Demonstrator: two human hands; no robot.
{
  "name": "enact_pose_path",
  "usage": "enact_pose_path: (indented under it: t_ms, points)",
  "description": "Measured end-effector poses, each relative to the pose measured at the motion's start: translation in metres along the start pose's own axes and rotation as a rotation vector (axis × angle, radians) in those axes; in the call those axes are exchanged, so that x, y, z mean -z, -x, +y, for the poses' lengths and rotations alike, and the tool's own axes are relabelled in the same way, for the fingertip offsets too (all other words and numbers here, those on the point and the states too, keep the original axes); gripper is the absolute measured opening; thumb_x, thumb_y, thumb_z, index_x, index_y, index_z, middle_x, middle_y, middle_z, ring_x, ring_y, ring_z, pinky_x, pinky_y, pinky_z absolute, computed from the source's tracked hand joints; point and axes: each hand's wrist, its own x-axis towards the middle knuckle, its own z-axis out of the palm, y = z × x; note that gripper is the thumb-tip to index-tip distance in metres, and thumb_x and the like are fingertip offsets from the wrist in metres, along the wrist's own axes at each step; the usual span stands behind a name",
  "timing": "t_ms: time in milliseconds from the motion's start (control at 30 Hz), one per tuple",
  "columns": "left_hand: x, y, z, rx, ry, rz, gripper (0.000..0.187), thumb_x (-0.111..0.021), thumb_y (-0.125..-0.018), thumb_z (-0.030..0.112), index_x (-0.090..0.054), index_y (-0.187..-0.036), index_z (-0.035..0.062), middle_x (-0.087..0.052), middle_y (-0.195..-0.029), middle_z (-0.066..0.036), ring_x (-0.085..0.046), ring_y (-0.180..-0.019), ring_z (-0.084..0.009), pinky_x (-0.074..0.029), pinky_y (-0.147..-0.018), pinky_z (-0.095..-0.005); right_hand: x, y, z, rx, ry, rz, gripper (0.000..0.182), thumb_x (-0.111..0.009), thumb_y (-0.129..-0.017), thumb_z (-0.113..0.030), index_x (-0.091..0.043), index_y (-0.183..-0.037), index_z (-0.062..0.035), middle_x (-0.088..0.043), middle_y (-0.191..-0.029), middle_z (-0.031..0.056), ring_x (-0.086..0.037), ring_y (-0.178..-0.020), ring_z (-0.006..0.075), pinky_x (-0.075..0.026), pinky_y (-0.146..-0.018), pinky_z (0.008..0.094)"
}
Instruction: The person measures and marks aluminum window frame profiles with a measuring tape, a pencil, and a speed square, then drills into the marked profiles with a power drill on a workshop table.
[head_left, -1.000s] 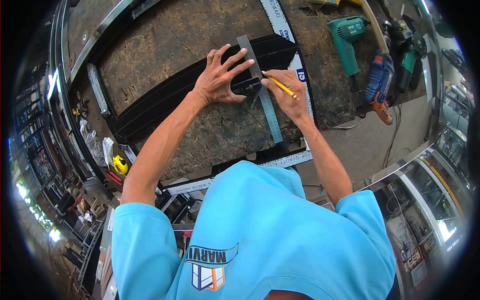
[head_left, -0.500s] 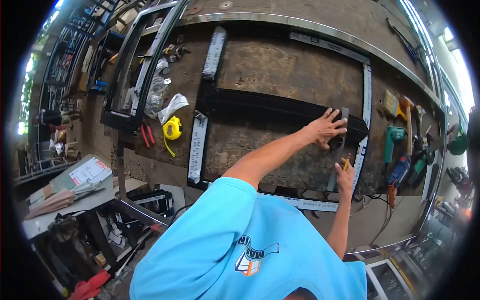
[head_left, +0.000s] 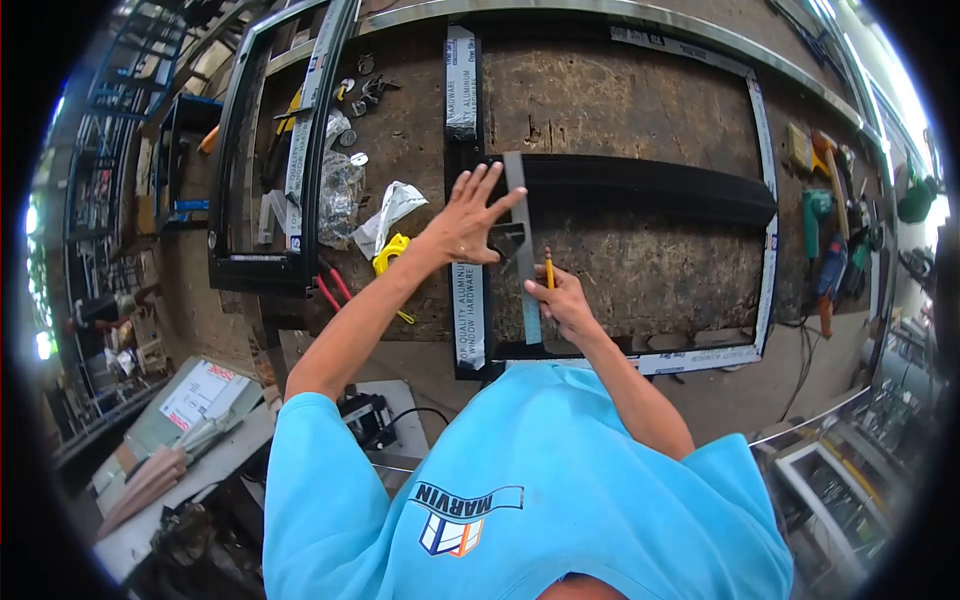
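My left hand [head_left: 468, 222] lies with fingers spread at the left end of a black bar [head_left: 640, 185], touching a metal square [head_left: 518, 215]. The square's long blade lies across the bar and points toward my body. Just right of the blade, my right hand [head_left: 565, 302] is closed around a yellow pencil [head_left: 549, 272], its tip pointing away from me. The bar crosses a black rectangular frame [head_left: 765, 120] with printed protective film on its sides.
At left are a second black frame [head_left: 262, 272], red-handled pliers [head_left: 333, 285], a yellow tape measure [head_left: 390, 254] and crumpled plastic [head_left: 400, 203]. At right lie a brush [head_left: 802, 148], a green tool [head_left: 817, 208] and a blue drill [head_left: 832, 268].
Both hands and the square have moved left along the black bar, from its right end to its left end. The pencil has stayed in my right hand. The camera view has shifted.
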Motion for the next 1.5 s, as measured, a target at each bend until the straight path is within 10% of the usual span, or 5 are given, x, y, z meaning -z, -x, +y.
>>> enact_pose_path:
  t_ms: [367,1500]
  points:
    - [0.009,-0.019,-0.053,-0.169,-0.012,-0.078,0.122,-0.078,-0.042,0.068,-0.026,-0.147,0.0309,-0.010,-0.154,-0.018,-0.003,-0.143,-0.0381,-0.002,-0.116,-0.0506,-0.031,-0.029,0.019,0.016,-0.108,0.066,0.034,-0.070,-0.084,-0.013,-0.059,-0.110,0.0046,-0.057,-0.072,-0.0001,-0.042,-0.045,0.0033,-0.034,-0.041,0.0177]
    - [0.004,-0.023,-0.063,-0.143,0.010,-0.044,0.116,-0.080,-0.038,0.069,-0.037,-0.141,0.0388,-0.021,-0.150,-0.013,-0.018,-0.139,-0.0356,-0.013,-0.114,-0.0498,-0.017,-0.026,0.016,0.080,0.111,0.149,0.035,-0.071,-0.084,-0.025,-0.065,-0.104,0.0026,-0.055,-0.066,-0.0014,-0.042,-0.046,0.0027,-0.032,-0.041,0.0183]
